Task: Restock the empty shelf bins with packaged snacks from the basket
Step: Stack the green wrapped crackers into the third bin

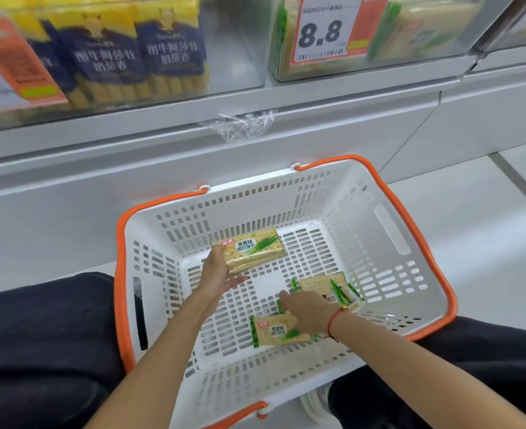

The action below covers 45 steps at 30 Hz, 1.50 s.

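We reach both hands into the basket (392,230), which sits at centre frame below the shelf (317,97).

Our left hand (216,274) holds a cracker pack (251,253) at the basket's upper middle. The pack lies just right of and above the palm, its left end in the hand; the thumb sits on its top left corner and the fingers reach underneath, straight and pointing right. Its long axis runs left to right, tilted slightly up at the right end, label facing us.

Our right hand (309,311) rests over a second pack (275,331) at lower centre. This pack lies below and left of the hand, partly covered by it, long axis roughly left to right with the label up. The fingers point to the upper left and lie fairly flat; we cannot tell whether they grip it.

A third pack (326,286) lies just above and right of the right hand, turned diagonally, its far end toward the upper right.

On the shelf, the left bin (237,41) at upper left holds yellow and blue packs (107,54). The right bin (410,60) at upper right carries an 8.8 price tag (323,29).
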### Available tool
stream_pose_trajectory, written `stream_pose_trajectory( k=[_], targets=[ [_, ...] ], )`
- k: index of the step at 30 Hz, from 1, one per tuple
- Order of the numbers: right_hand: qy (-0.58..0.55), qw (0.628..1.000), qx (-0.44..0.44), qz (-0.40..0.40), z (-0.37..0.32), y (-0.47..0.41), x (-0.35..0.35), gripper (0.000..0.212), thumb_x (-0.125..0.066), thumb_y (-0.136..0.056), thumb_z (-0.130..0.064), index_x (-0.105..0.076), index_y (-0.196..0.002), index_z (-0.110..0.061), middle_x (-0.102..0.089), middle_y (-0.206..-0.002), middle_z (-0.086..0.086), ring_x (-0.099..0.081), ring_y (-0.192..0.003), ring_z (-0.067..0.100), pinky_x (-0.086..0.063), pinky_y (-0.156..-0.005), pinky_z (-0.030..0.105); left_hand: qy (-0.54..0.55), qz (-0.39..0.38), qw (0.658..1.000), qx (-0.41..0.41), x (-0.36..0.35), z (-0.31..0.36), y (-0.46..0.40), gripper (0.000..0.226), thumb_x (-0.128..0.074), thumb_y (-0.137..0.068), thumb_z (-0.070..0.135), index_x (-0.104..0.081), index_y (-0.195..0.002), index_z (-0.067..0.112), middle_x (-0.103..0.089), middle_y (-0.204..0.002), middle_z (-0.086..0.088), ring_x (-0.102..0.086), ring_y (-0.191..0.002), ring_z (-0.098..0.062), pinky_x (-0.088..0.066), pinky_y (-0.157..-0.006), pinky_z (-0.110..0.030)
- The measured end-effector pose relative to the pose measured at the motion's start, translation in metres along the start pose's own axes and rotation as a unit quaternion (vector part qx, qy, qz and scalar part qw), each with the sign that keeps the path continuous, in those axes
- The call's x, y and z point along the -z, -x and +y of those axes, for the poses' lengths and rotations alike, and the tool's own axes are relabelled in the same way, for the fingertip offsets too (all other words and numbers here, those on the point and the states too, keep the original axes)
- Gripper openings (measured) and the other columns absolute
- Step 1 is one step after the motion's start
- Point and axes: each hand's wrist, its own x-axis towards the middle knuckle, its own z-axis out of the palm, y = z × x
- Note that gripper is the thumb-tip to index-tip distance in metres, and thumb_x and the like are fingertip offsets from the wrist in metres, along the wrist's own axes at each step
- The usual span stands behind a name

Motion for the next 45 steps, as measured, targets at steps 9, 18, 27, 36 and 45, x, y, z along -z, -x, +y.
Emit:
stream_pose_trajectory(
  k=[9, 18, 27, 36, 45],
  targets=[
    [-0.113, 0.993, 0.027, -0.034, 0.010, 0.055, 0.087, 0.036, -0.059, -0.092, -0.023, -0.060, -0.126, -0.012, -0.056, -0.128, 0.005, -0.055, -0.112, 0.024, -0.044, -0.089, 0.029, -0.088, 0.000, 0.994, -0.068, 0.006, 0.047, 0.044, 0.038, -0.027, -0.104, 0.032, -0.043, -0.131, 0.012, -0.042, -0.133, -0.004, -0.052, -0.117, -0.028, -0.057, -0.081, -0.037],
    [-0.226, 0.956, 0.075, 0.172, 0.027, 0.160, 0.229, 0.025, -0.061, -0.092, -0.017, -0.066, -0.116, -0.021, -0.065, -0.108, -0.002, -0.056, -0.092, 0.009, -0.048, -0.076, 0.019, -0.011, -0.094, 0.989, -0.118, -0.039, 0.120, 0.108, 0.021, -0.035, -0.097, 0.025, -0.054, -0.092, 0.018, -0.063, -0.099, -0.012, -0.062, -0.092, -0.025, -0.054, -0.083, -0.045],
    [-0.361, 0.855, 0.116, 0.353, 0.031, 0.192, 0.266, 0.035, -0.073, -0.082, -0.012, -0.064, -0.116, -0.014, -0.065, -0.101, 0.002, -0.060, -0.091, 0.009, -0.050, -0.077, 0.014, -0.016, -0.118, 0.973, -0.198, -0.080, 0.180, 0.142, 0.054, -0.046, -0.083, 0.068, -0.064, -0.112, 0.026, -0.072, -0.105, -0.002, -0.067, -0.097, -0.016, -0.056, -0.074, -0.036],
    [-0.478, 0.762, 0.117, 0.422, 0.030, 0.228, 0.302, 0.052, -0.064, -0.087, -0.039, -0.038, -0.132, -0.034, -0.048, -0.130, -0.007, -0.047, -0.120, 0.016, -0.042, -0.093, 0.031, 0.010, -0.086, 0.923, -0.376, -0.124, 0.232, 0.166, 0.037, -0.058, -0.085, 0.050, -0.061, -0.113, 0.026, -0.073, -0.099, 0.008, -0.068, -0.087, -0.002, -0.055, -0.064, -0.020],
    [-0.512, 0.710, 0.196, 0.442, 0.054, 0.213, 0.356, 0.041, -0.063, -0.090, -0.021, -0.044, -0.127, -0.024, -0.064, -0.112, -0.008, -0.061, -0.105, 0.009, -0.046, -0.091, 0.030, -0.238, -0.078, 0.848, -0.467, -0.144, 0.318, 0.166, 0.080, -0.052, -0.086, 0.060, -0.023, -0.150, 0.021, -0.037, -0.139, 0.017, -0.047, -0.125, -0.008, -0.037, -0.104, -0.026]
  ],
)
